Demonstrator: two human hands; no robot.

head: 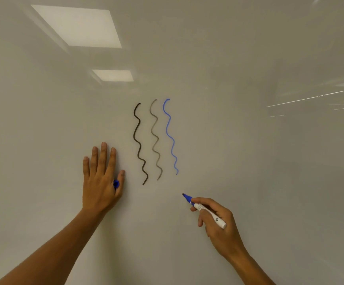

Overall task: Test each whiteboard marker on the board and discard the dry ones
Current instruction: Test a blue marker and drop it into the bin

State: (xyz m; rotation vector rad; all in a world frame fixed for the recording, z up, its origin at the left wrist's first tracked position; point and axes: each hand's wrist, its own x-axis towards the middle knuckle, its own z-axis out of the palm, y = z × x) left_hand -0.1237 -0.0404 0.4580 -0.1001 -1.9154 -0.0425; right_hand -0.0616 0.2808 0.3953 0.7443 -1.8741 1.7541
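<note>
Right-hand fingers (pixel 197 204) curl around an uncapped blue marker (pixel 205 210), tip just off the whiteboard (pixel 249 161).

Left hand (pixel 100 182) lies flat on the board, fingers straight, blue cap (pixel 116 184) tucked between thumb and forefinger. Above the tip: blue squiggle (pixel 171 136), grey squiggle (pixel 155 140), black squiggle (pixel 139 145).

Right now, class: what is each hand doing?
Left hand: fingers flat on whiteboard, blue cap tucked at thumb.
Right hand: grips uncapped blue marker.
</note>
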